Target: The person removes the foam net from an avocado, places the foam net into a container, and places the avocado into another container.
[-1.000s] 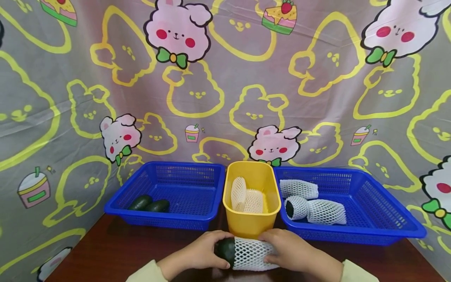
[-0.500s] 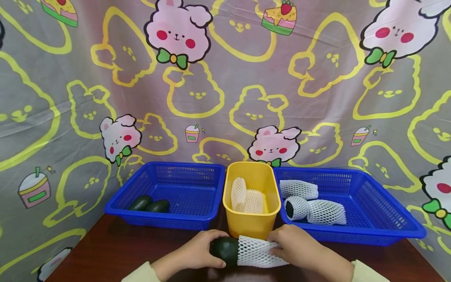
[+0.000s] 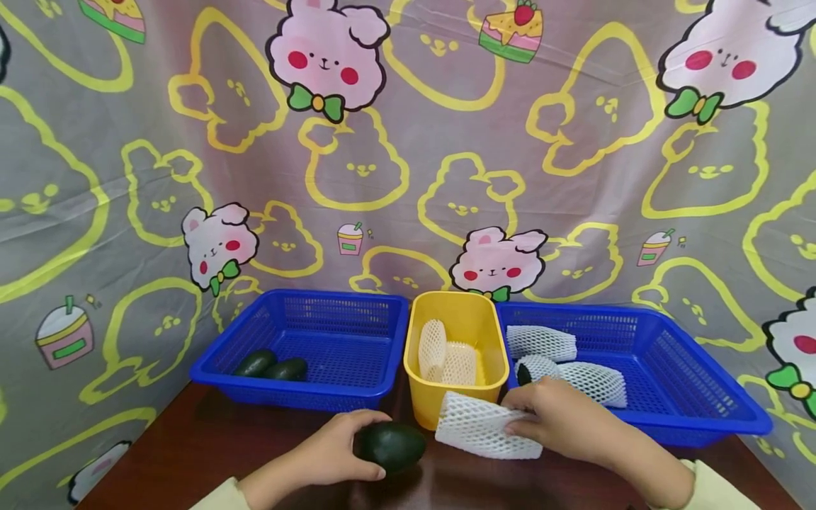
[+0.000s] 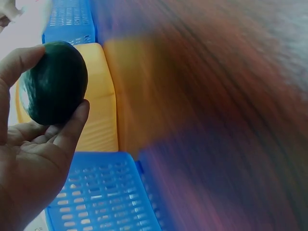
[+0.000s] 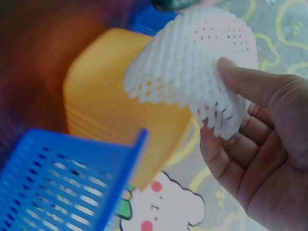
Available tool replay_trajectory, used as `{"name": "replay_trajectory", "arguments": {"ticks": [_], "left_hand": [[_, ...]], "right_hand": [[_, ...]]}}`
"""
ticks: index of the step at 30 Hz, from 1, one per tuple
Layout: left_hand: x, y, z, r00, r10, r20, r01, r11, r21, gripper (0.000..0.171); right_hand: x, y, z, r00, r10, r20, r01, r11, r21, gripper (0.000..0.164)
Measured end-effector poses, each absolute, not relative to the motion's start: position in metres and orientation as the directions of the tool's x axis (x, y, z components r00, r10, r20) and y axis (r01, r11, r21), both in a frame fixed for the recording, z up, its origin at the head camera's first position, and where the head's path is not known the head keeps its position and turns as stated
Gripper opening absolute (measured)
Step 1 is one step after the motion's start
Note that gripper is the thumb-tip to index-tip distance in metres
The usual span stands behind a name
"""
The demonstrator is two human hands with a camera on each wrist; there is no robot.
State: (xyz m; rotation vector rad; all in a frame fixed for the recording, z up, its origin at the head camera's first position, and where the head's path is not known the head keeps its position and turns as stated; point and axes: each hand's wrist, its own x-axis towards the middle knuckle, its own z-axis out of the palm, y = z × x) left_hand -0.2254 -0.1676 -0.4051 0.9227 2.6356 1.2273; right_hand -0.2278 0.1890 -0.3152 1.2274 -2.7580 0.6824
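Note:
My left hand (image 3: 334,448) grips a smooth dark green avocado (image 3: 393,446), thumb on one side and fingers on the other, in front of the yellow bin. The left wrist view shows the same avocado (image 4: 57,84) bare. To its right, my right hand (image 3: 564,421) pinches a white foam net sleeve (image 3: 474,428) at one end. In the right wrist view the sleeve (image 5: 187,62) hangs between thumb and fingers, its far end spread wide. A gap of table shows between avocado and sleeve.
A yellow bin (image 3: 440,405) holding foam net sleeves (image 3: 459,365) stands between two blue baskets. Two avocados (image 3: 285,370) lie in the left basket (image 3: 293,394). Several net-sleeved pieces (image 3: 593,382) lie in the right basket (image 3: 688,425), one showing a dark end. A patterned curtain hangs behind.
The foam net sleeve has come off the avocado. My right hand has moved it right and up, while my left hand has drawn the avocado slightly left.

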Motion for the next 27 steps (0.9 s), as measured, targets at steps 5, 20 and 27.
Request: {"name": "replay_trajectory", "arguments": {"ticks": [5, 20, 27], "left_hand": [[-0.222, -0.176, -0.402, -0.817, 0.546, 0.187, 0.483, 0.47, 0.739, 0.062], [-0.217, -0.181, -0.391, -0.823, 0.524, 0.217, 0.463, 0.399, 0.792, 0.061], [-0.217, -0.182, -0.389, -0.82, 0.533, 0.209, 0.449, 0.373, 0.812, 0.06]], "right_hand": [[-0.235, 0.191, -0.296, -0.714, -0.634, 0.297, -0.695, 0.589, -0.413, 0.009], [-0.291, 0.154, -0.287, -0.828, -0.355, 0.435, -0.509, 0.801, -0.315, 0.031], [-0.318, 0.137, -0.289, -0.91, -0.225, 0.349, -0.354, 0.86, -0.367, 0.025]]}}
